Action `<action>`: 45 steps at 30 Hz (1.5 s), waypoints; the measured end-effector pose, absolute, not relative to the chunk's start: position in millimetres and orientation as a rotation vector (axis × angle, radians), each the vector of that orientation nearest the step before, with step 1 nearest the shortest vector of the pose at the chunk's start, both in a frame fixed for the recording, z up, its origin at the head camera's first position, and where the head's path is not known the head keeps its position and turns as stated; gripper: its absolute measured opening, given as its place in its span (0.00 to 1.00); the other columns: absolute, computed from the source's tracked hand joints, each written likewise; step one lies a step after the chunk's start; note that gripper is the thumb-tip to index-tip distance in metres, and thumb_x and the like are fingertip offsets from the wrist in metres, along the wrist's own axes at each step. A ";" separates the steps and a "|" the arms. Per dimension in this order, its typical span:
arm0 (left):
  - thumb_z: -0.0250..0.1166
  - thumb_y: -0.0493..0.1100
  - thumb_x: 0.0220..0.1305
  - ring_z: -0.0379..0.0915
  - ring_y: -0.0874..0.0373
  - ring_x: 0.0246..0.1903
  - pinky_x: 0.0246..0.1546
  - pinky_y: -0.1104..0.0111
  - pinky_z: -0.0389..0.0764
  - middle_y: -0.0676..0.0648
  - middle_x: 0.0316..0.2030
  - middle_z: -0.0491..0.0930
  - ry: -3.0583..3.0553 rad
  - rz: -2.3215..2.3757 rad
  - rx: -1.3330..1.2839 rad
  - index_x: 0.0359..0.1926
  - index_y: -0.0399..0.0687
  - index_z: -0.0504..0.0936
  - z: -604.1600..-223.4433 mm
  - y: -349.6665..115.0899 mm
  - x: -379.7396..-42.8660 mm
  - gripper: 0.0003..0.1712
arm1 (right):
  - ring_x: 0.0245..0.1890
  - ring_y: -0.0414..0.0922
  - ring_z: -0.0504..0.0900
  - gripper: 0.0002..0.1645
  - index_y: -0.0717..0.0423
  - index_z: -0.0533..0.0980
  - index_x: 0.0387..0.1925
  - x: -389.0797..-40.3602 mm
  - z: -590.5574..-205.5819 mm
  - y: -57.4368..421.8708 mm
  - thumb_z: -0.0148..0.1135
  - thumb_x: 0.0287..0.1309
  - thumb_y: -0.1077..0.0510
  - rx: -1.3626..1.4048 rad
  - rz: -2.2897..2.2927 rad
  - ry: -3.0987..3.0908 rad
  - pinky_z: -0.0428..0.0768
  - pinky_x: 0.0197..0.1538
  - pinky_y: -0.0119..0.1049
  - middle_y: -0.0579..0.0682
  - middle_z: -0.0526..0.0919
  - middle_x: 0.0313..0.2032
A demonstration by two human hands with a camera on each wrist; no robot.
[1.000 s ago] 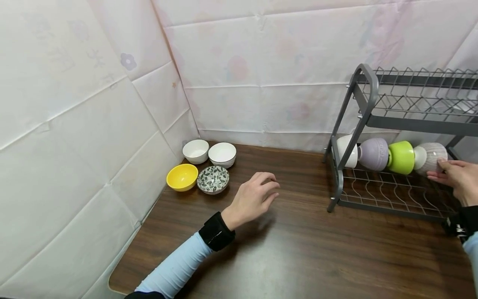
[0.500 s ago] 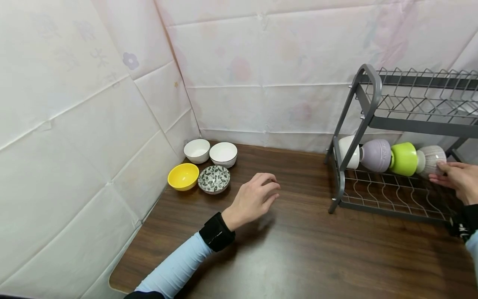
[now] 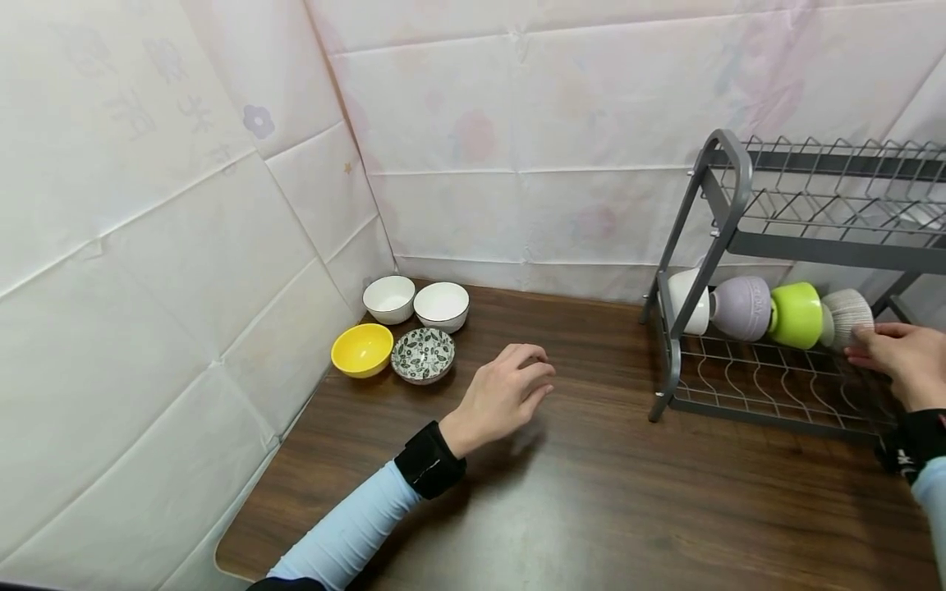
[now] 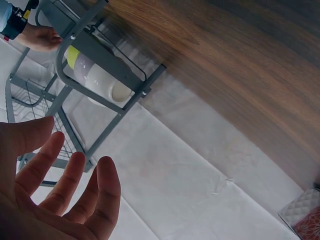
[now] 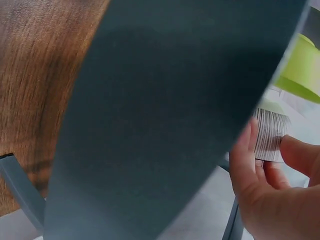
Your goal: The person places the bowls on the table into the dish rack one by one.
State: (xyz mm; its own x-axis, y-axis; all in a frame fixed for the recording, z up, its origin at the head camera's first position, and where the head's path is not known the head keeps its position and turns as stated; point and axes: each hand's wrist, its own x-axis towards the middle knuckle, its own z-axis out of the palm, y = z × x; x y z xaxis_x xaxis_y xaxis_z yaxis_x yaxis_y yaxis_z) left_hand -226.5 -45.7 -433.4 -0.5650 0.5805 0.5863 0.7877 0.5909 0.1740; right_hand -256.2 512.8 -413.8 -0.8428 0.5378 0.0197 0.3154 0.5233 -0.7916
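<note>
Four bowls racked on the dish rack point(image 3: 727, 238) lower shelf, ribbed bowl point(image 3: 847, 315) last, right hand point(image 3: 896, 361) fingers curled on it; four bowls point(image 3: 402, 328) left on worktop point(image 3: 591, 492); left hand point(image 3: 502, 398) loosely open, holding nothing.

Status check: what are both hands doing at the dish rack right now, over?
Right hand holds striped bowl on rack's lower shelf. Left hand open above table, holding nothing. Green bowl crowds it.

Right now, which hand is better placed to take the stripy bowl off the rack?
Probably the right hand: its fingers already touch the ribbed bowl on the dish rack. The left hand hovers over the table, well apart from it.
</note>
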 end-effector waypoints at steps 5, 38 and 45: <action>0.73 0.44 0.69 0.74 0.57 0.57 0.47 0.64 0.84 0.52 0.53 0.79 -2.344 -0.575 -1.085 0.46 0.53 0.89 -435.2 -45.9 -226.4 0.07 | 0.15 0.18 0.62 0.33 0.81 0.57 0.73 -252.1 -415.6 501.6 0.44 0.80 0.58 -0.757 1.143 -2.489 0.76 0.19 0.24 0.83 0.68 0.64; 0.73 0.45 0.69 0.75 0.56 0.55 0.42 0.63 0.85 0.53 0.52 0.80 -2.433 -0.602 -0.976 0.49 0.53 0.89 -448.1 -54.2 -226.7 0.09 | 0.41 0.41 0.77 0.16 0.66 0.83 0.48 -161.4 -414.7 306.1 0.70 0.56 0.71 0.447 0.784 -2.173 0.67 0.52 0.19 0.58 0.85 0.42; 0.73 0.45 0.69 0.75 0.56 0.55 0.43 0.62 0.84 0.52 0.52 0.80 -2.449 -0.600 -0.939 0.49 0.52 0.89 -449.1 -58.1 -227.5 0.09 | 0.39 0.42 0.81 0.20 0.55 0.85 0.51 -157.2 -440.9 276.5 0.74 0.55 0.66 0.522 0.700 -2.289 0.75 0.35 0.31 0.48 0.84 0.48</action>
